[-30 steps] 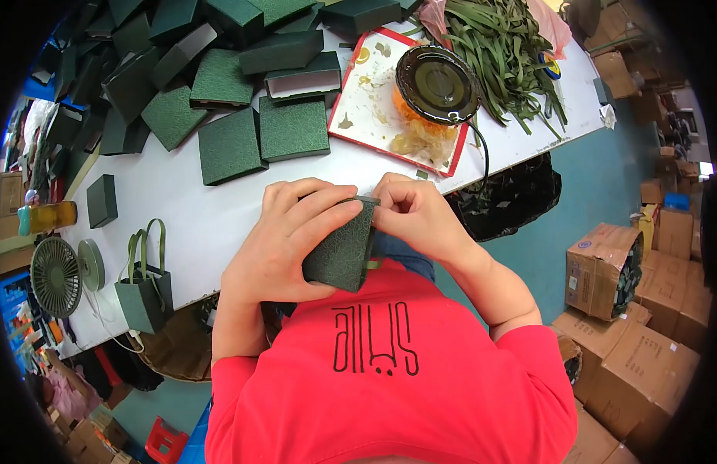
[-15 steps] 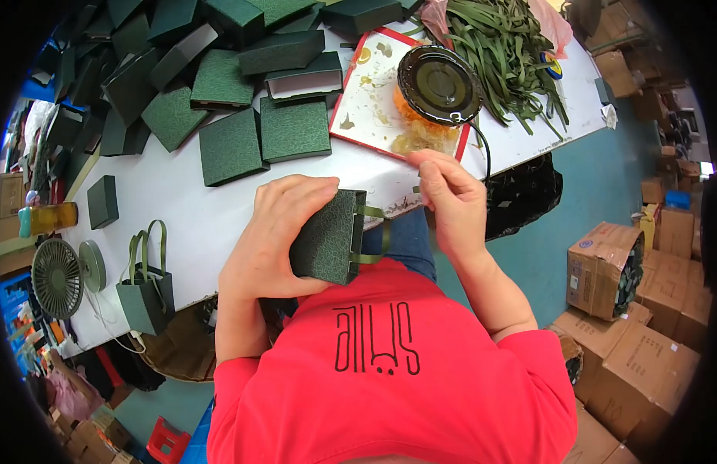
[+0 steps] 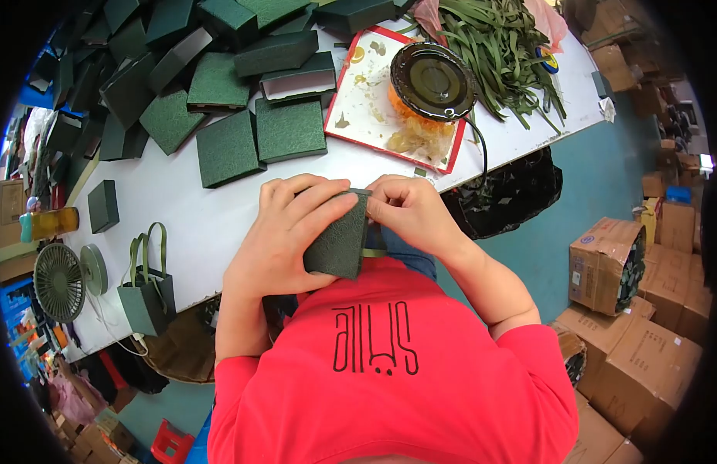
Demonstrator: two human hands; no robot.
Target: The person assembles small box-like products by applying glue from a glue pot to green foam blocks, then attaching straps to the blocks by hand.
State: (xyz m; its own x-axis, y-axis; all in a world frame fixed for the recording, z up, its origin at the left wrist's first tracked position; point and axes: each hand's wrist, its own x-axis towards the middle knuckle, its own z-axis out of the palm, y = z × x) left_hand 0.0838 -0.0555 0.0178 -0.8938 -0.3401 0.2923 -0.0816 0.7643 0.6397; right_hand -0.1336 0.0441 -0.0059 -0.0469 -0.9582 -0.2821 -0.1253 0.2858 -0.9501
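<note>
My left hand (image 3: 285, 236) is wrapped round a dark green textured box (image 3: 337, 241), held in front of my red shirt at the table's edge. At the box's upper right edge my right hand (image 3: 412, 209) is closed, thumb and fingers pinched against it; what they pinch is hidden. A short piece of green ribbon (image 3: 374, 252) shows at the box's right side, below my right hand. Beyond my hands, a black round pot (image 3: 433, 81) stands on a red-edged white board (image 3: 358, 116) smeared with a yellowish residue.
Many green boxes (image 3: 231, 147) are heaped at the back left. A pile of green ribbons (image 3: 497, 54) lies at the back right. On the left are a small bag with handles (image 3: 146, 298), an upright box (image 3: 103, 206) and a fan (image 3: 59, 282). Cartons (image 3: 606, 267) stand right.
My right hand has moved left and down from near the board to the box's edge. The ribbon loop is now mostly hidden behind it. The box has shifted slightly right.
</note>
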